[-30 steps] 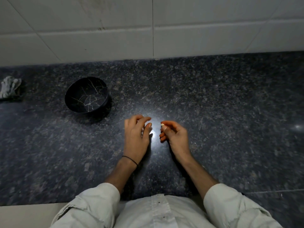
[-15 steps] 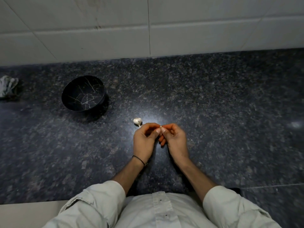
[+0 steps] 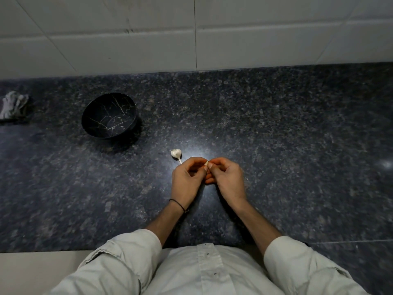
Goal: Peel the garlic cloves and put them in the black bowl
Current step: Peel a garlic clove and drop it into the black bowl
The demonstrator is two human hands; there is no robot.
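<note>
Fingers (image 3: 196, 160) of the left hand (image 3: 187, 179) and of the right hand (image 3: 228, 179) met tip to tip, curled and pinching a small pale garlic clove (image 3: 205, 164) between them over the middle of the worktop (image 3: 276, 135). Just beside the left hand, at its eleven o'clock, a white garlic piece (image 3: 176, 153) with a thin stalk lay on the dark speckled stone. The black bowl (image 3: 100, 111), veined with pale crack-like lines, stood upright farther off at ten o'clock, apart from the garlic. A crumpled grey cloth (image 3: 13, 105) lay at nine o'clock, near the white tiled wall (image 3: 276, 39).
</note>
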